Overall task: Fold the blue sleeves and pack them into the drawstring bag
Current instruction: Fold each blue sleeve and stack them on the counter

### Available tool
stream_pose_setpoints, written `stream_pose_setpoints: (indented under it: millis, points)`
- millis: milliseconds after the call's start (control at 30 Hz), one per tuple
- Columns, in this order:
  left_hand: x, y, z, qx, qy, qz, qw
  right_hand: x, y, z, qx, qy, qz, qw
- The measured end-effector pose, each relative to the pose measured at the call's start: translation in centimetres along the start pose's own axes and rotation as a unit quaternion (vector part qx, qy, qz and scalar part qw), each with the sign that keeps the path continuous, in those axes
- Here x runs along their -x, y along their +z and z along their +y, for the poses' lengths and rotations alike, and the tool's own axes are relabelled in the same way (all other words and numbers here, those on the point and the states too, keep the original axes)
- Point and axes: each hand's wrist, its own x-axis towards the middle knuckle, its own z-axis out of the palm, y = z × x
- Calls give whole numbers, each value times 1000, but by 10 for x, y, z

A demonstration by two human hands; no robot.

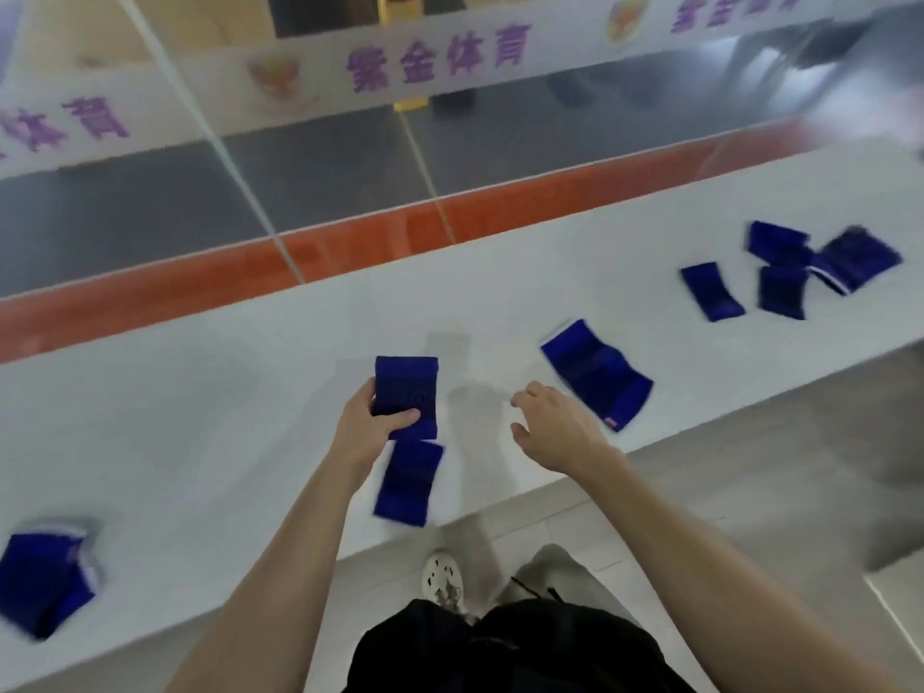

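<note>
Left hand has its fingers closed around a folded blue sleeve, held over the white counter; right hand hovers just beside it, fingers loosely spread, holding nothing. A second sleeve lies on the counter just below the held one near the front edge, a larger one just right of the right hand, a cluster of four far right, and one more far left. Frame is motion-blurred; no bag identifiable on the counter, though a black fabric item shows at the bottom edge near the person's waist.
</note>
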Motion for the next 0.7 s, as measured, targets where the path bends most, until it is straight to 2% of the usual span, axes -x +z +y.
stream_pose_setpoints:
  millis: [167,400,567,700]
  points:
    - [-32,99,55,-21,30,-65,997,24,-20,80,-22,89,64,994]
    - [-91,247,98,-47,45,-63,996,25,-25,226,-87,189,94,973]
    - [-130,342,105,-19,2,-19,1000,-7,-30,338,-105,199,59,972]
    - [-143,398,116,-17,-11,-17,1000,-30,-46,414,-115,209,43,970]
